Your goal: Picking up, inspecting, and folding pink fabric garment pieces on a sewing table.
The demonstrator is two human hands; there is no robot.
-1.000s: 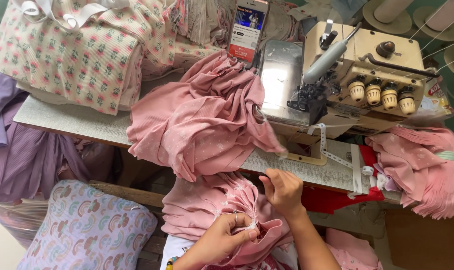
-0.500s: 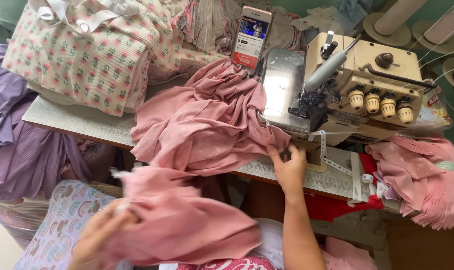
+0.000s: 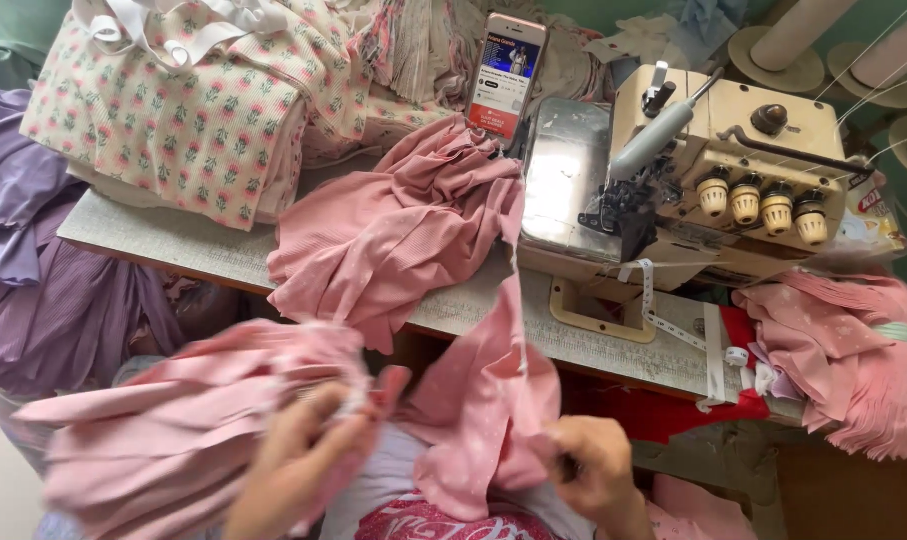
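Hands low in frame, both on pink fabric pieces below the bench's near edge. Left hand (image 3: 298, 455) blurred, fingers closed, pinching a fold of the gathered pink bundle (image 3: 173, 430) that spreads toward the lower left. Right hand (image 3: 598, 470) closed on the lower edge of a pink strip (image 3: 493, 400) that runs up over the near edge toward the pink heap (image 3: 403, 225) lying on the bench in the middle. Exact grip on the right is partly hidden by cloth.

Step in hand, as judged: sorting or pairing pink pieces in the lap, not sewing; nothing sits under the presser foot. Next move likely calls for lining up the two edges and lifting them onto the bench toward the needle, keeping the strip from dragging the heap off the edge.

Overlock sewing machine (image 3: 713, 170) stands at the far right of the bench, metal plate bare. Phone (image 3: 506, 70) leans upright just beyond the heap. Floral fabric stack (image 3: 173, 110) at the far left corner. More pink pieces (image 3: 843, 350) hang off the right end. Purple cloth (image 3: 33, 280) drapes beyond the left end.
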